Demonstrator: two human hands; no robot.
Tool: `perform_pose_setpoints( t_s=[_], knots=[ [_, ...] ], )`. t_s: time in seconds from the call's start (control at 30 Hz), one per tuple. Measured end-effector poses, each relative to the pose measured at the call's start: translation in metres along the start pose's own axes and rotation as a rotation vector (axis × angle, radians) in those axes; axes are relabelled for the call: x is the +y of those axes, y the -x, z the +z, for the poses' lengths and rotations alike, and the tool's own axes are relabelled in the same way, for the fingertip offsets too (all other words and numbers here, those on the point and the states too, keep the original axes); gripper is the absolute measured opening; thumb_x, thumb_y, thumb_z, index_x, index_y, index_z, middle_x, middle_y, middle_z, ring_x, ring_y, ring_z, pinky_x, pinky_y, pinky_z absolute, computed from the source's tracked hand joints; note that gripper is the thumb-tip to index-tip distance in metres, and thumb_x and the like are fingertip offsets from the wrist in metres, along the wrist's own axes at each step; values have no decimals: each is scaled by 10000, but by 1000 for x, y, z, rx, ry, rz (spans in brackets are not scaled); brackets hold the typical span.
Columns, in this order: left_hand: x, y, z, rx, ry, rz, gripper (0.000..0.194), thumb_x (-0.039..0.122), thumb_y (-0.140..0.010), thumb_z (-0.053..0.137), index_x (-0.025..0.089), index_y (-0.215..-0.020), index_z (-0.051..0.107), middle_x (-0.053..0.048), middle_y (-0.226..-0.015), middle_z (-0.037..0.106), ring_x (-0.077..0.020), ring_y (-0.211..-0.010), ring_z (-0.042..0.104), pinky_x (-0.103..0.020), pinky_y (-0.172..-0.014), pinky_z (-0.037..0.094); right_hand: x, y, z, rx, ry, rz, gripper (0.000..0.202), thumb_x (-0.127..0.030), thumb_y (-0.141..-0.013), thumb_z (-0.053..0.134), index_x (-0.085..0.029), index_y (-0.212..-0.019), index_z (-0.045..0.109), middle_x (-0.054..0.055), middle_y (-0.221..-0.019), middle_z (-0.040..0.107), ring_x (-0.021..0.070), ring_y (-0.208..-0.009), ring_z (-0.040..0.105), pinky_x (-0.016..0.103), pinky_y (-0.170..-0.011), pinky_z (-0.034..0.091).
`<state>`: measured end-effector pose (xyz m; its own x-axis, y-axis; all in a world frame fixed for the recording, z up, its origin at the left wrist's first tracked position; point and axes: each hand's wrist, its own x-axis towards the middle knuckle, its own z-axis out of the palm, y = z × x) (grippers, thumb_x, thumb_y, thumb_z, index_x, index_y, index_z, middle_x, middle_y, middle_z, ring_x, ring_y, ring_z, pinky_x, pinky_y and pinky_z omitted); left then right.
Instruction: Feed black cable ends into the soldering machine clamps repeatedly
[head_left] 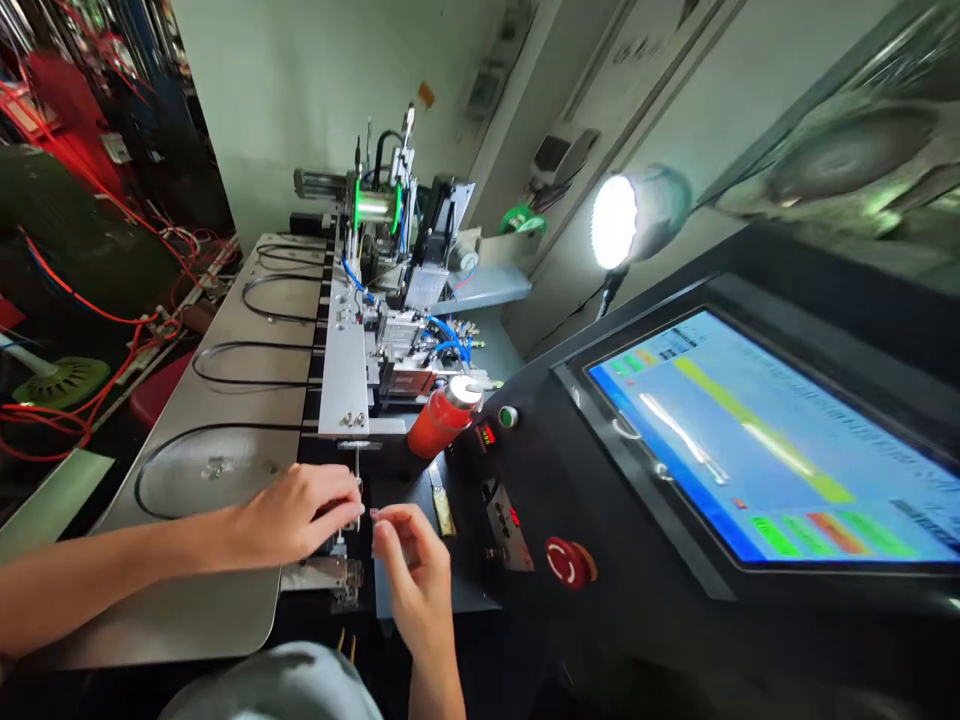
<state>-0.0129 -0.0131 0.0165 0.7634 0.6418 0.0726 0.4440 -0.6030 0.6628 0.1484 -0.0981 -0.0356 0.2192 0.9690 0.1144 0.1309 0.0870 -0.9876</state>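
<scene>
My left hand [300, 512] reaches in over the steel plate, thumb and fingers pinched together at the front end of the machine [345, 370]. What lies between those fingertips is too small to name. Just to its right, my right hand [417, 565] is curled with thumb and forefinger closed on a tiny, pinkish bit that I cannot make out. A thin metal rod [358, 462] stands by the left fingertips. Below both hands sits a small metal fixture [330, 576]. The nearest black cable loop [161, 450] lies on the plate beside my left forearm.
Several black cable loops lie along the steel plate [225, 400]. A red bottle [439, 420] stands behind my right hand, near a yellowish-handled tool [442, 510]. At right are a red emergency stop button [568, 563], a touchscreen [750, 440] and a lit lamp [615, 222]. A wire spool [377, 207] tops the machine.
</scene>
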Motion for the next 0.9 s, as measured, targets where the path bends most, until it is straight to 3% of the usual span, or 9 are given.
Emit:
perform_pose_setpoints(
  t_s=[0.2,0.5,0.9],
  knots=[
    [3,9,11,13,-29,110,256,234,-965,418,154,-797,594,-13,-737,603,-120,-645,532,-222,-609,363,-2,5,9,-19,-68,-10,281,-391,-918,526,-176,-744,574,-22,-627,519,92,-543,461,197,-499,386],
    [9,7,-1,-131,-62,80,211,209,-951,457,155,-839,628,-11,-771,610,-125,-689,567,-221,-645,382,6,9,0,-86,7,73,341,-448,-899,542,-183,-689,509,-33,-605,458,92,-548,414,211,-509,344],
    [9,11,-2,-56,-72,147,205,190,-945,451,157,-836,621,-11,-764,606,-122,-658,554,-231,-611,377,-6,11,-3,-105,11,9,262,-369,-917,530,-179,-739,561,-20,-641,506,98,-577,445,211,-541,367]
  ],
)
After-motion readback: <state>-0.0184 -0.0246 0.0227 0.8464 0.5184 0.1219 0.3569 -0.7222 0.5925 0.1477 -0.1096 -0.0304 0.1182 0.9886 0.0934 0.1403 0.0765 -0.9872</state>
